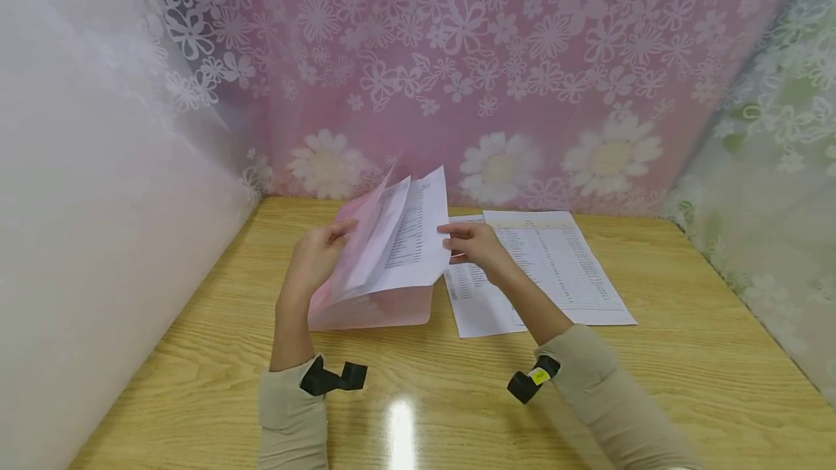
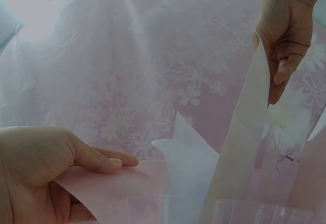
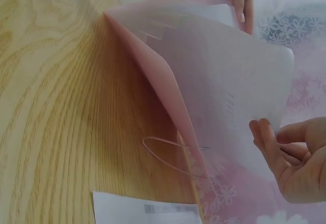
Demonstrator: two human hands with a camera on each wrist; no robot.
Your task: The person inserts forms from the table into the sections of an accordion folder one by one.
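A pink translucent folder (image 1: 372, 307) stands on edge on the wooden table (image 1: 653, 376), its mouth spread wide. My left hand (image 1: 323, 249) grips the folder's left flap (image 2: 127, 180), thumb on top. My right hand (image 1: 472, 241) pinches the right edge of a printed sheet (image 1: 411, 245) that stands partly inside the folder. In the right wrist view the right hand (image 3: 293, 163) holds that sheet (image 3: 239, 81), and the left hand's fingers (image 3: 242, 0) show at the flap's top. A thin elastic loop (image 3: 153, 141) hangs from the folder.
Two printed sheets (image 1: 562, 267) lie flat and overlapping on the table right of the folder. A pink floral curtain (image 1: 457, 56) closes the back, a white wall (image 1: 98, 201) the left, a green floral curtain (image 1: 777, 165) the right.
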